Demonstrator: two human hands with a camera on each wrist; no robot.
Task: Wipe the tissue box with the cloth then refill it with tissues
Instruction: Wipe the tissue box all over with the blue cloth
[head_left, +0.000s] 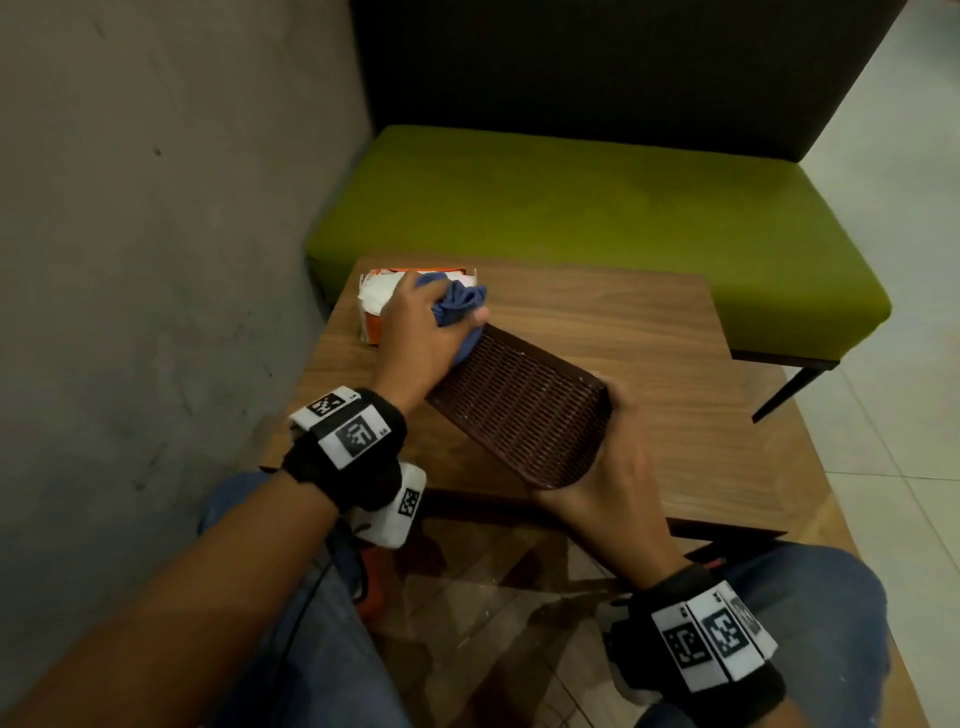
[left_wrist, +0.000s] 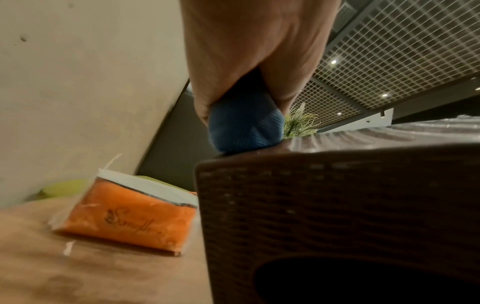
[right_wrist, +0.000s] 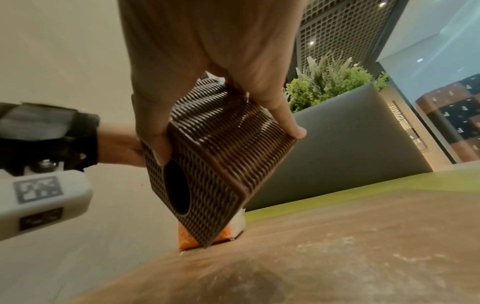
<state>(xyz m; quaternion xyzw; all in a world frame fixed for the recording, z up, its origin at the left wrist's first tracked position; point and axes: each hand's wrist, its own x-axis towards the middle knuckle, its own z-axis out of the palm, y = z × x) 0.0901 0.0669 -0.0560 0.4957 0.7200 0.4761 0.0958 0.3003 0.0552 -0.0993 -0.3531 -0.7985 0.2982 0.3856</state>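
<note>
Both busy: left hand (head_left: 415, 332) grips cloth (head_left: 457, 306); right hand (head_left: 613, 483) clasps tissue box (head_left: 519, 410).

Brown woven tissue box (head_left: 519, 410) tilted above the wooden table, oval slot facing down, bunched blue cloth (head_left: 457, 306) pressed on its far end, orange tissue pack (left_wrist: 130, 218) lying beyond

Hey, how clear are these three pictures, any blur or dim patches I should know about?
Head view: dim overall, fairly sharp; the tissue box weave reads clearly. Left wrist view: the orange tissue pack is smeared by motion blur, the box beside it dark and soft, the blue cloth sharper. Right wrist view: the right hand is blurred, the table soft, lines bent by the wide lens.
</note>
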